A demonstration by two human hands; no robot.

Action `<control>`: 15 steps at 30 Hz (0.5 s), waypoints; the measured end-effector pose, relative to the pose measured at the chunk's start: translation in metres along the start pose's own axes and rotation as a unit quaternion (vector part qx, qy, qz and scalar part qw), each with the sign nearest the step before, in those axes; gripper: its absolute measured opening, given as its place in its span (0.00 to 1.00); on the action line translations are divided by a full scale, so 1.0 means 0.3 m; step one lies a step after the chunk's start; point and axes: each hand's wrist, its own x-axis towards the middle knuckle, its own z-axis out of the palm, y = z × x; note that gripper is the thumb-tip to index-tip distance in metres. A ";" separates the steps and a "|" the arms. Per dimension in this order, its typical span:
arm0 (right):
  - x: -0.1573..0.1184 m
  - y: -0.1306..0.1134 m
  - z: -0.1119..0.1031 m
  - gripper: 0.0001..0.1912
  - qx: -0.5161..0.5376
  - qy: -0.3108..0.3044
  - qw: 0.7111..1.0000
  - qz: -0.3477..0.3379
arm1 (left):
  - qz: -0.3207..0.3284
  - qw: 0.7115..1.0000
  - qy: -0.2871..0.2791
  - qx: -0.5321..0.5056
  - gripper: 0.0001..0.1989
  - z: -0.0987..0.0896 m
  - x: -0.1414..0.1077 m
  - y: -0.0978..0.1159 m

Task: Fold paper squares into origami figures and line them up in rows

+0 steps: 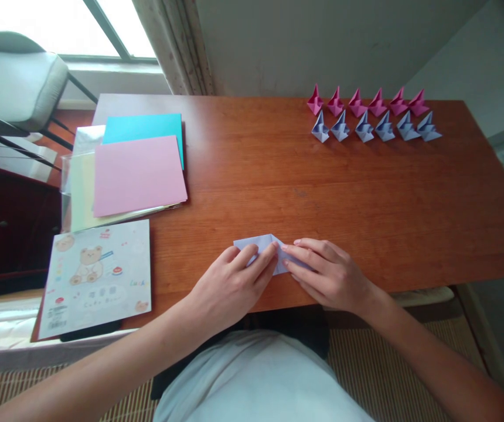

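A folded pale lavender paper (256, 240) lies on the wooden table near its front edge, partly covered by my fingers. My left hand (238, 280) presses on the paper's left and middle part, fingers bent and held close together. On the right part of the same paper rests my right hand (329, 272), its fingertips touching the sheet and its fingers slightly apart. The fingertips of both hands nearly meet at the middle of the paper. What lies beneath my fingers is hidden.
At the table's (243, 164) back right stand several pink folded paper pieces (357, 104) behind several lavender ones (364, 129). Coloured sheets (140, 176) and a bear-printed pad (102, 275) lie at the left. A chair (14, 82) stands beyond the left edge.
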 end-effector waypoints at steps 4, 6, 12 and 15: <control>-0.002 0.001 0.001 0.13 -0.005 0.000 1.000 -0.001 | 0.007 1.000 0.011 0.000 0.19 0.003 0.002 0.000; -0.004 0.003 0.003 0.13 -0.005 -0.003 1.000 -0.002 | 0.008 1.000 0.009 -0.002 0.19 0.003 0.002 0.000; -0.008 0.005 0.006 0.13 0.004 0.000 1.000 -0.001 | 0.006 1.000 0.009 -0.008 0.19 0.010 -0.002 -0.001; -0.008 0.005 0.006 0.14 0.005 0.000 1.000 0.001 | 0.004 1.000 0.020 -0.010 0.18 0.012 -0.004 0.000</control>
